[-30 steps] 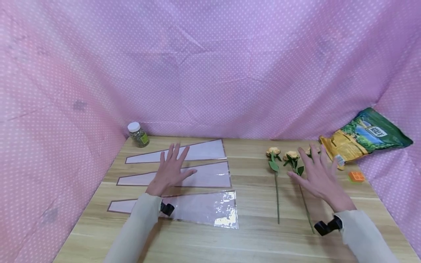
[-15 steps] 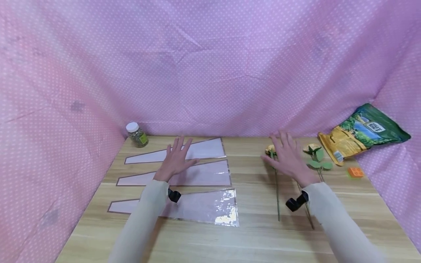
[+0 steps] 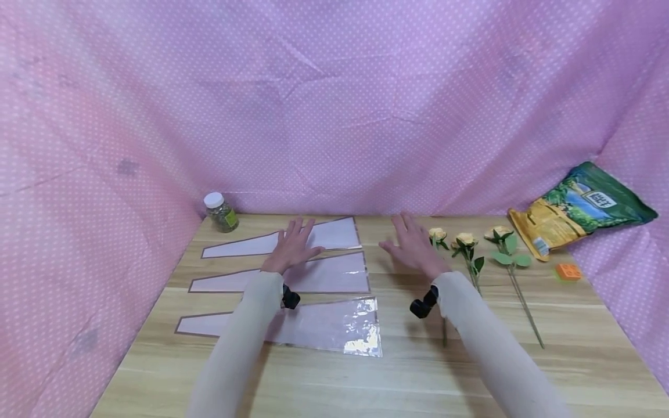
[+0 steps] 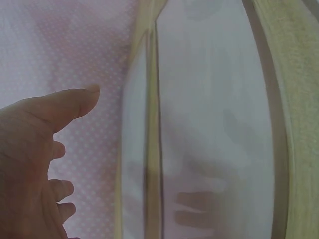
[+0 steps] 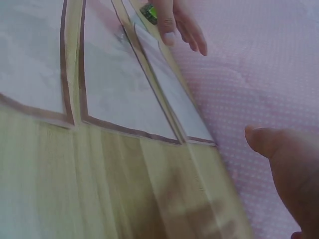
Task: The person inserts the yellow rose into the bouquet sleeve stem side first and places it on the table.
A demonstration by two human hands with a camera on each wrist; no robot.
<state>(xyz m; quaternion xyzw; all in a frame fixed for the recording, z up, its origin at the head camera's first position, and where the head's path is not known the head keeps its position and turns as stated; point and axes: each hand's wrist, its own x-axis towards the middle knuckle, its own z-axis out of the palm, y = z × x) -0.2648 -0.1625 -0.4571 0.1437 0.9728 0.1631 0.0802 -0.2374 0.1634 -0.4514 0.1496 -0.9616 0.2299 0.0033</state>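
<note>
Three tapering white sheets with brown borders lie on the wooden table: a back one [image 3: 334, 235], a middle one [image 3: 334, 274] and a front one [image 3: 324, 326]. Over the back and middle sheets the left hand [image 3: 292, 248] is spread, holding nothing. The right hand [image 3: 415, 247], fingers spread and empty, is above the table between the sheets and the yellow roses. In the left wrist view the left hand [image 4: 30, 159] casts a shadow on a sheet [image 4: 214, 124]. The right wrist view shows the right hand's thumb side [image 5: 294, 169], with the left hand [image 5: 174, 20] beyond.
Yellow roses [image 3: 465, 239] with green stems lie at the right. A green and yellow bag [image 3: 580, 209] sits at the back right corner, near an orange block [image 3: 568, 271]. A white-lidded jar [image 3: 222, 213] stands back left. Pink dotted cloth [image 3: 334, 116] surrounds the table [image 3: 334, 389].
The right hand has moved left from over the roses to beside the sheets. The left hand has shifted slightly right and back. Both remain spread and empty.
</note>
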